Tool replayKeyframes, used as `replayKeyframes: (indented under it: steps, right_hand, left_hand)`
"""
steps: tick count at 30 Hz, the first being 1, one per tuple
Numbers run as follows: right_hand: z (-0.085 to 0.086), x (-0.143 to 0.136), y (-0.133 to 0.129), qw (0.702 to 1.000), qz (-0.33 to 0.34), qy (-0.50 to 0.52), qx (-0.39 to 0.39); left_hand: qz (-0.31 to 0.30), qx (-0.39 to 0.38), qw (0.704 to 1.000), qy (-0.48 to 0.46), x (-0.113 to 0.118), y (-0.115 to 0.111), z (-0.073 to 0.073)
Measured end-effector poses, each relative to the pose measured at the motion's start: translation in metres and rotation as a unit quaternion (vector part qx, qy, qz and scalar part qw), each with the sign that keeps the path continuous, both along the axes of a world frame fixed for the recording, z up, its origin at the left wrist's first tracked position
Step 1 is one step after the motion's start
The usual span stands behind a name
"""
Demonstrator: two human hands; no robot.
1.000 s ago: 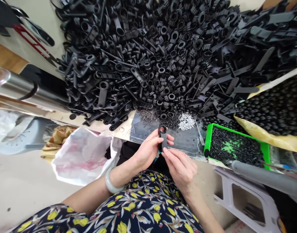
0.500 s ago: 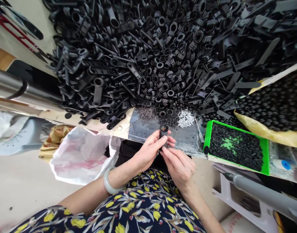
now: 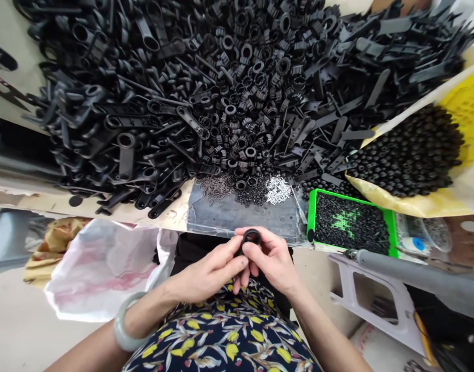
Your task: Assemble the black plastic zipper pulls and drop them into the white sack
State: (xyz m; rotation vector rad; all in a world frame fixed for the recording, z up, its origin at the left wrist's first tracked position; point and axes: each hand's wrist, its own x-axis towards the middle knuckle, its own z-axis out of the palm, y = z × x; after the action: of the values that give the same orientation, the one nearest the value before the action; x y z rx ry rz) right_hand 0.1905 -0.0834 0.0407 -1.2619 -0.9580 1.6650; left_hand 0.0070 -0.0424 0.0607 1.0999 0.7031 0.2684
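A black plastic part with a ring-shaped end point(image 3: 252, 231) is held between both hands in front of my lap, ring facing up. My left hand point(image 3: 215, 268) grips it from the left, thumb and fingers against its side; a pale bangle circles that wrist. My right hand point(image 3: 273, 261) pinches the ring, thumb on its near side and fingers around the far side. The rest of the part is hidden by the fingers. Just beyond lies a grey work board point(image 3: 229, 217) with small piles of brown pins point(image 3: 216, 189), black bits point(image 3: 250, 195) and white-silver pins point(image 3: 278, 189).
A large heap of black plastic handles point(image 3: 126, 155), rings point(image 3: 250, 152) and flat strips point(image 3: 339, 129) covers the table. To the right are a green tray point(image 3: 312, 217) of small black pieces and a yellow-white sack point(image 3: 380, 199) of black beads. A white bag point(image 3: 101, 279) hangs at left.
The view has turned rightward. My right hand has come up from below the part to its ring end, and the part's straight body, visible before, is now covered by fingers.
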Motion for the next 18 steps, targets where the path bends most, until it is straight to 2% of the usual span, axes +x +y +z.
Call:
replayKeyframes:
  steps: [3,7,10,14,18]
  right_hand:
    - [0.003,-0.001,0.000,1.000,0.018,-0.003,0.011]
    - [-0.009,-0.003,0.009,0.998,-0.003,-0.060,0.029]
    - [-0.018,-0.001,0.012,0.999,0.002,-0.033,0.028]
    - [-0.019,0.006,0.012,0.999,-0.011,-0.018,0.049]
    - [-0.018,0.007,0.013,0.999,-0.001,0.002,0.039]
  left_hand:
    - [0.001,0.041,0.999,0.021,-0.003,-0.004,0.004]
    - [0.057,0.085,0.994,0.048,0.006,-0.004,-0.018]
    - [0.042,0.065,0.997,0.010,0.008,0.002,-0.030]
    - [0.028,0.043,0.998,-0.033,0.002,0.013,-0.028]
    - [0.020,0.106,0.994,-0.013,-0.001,0.022,-0.021]
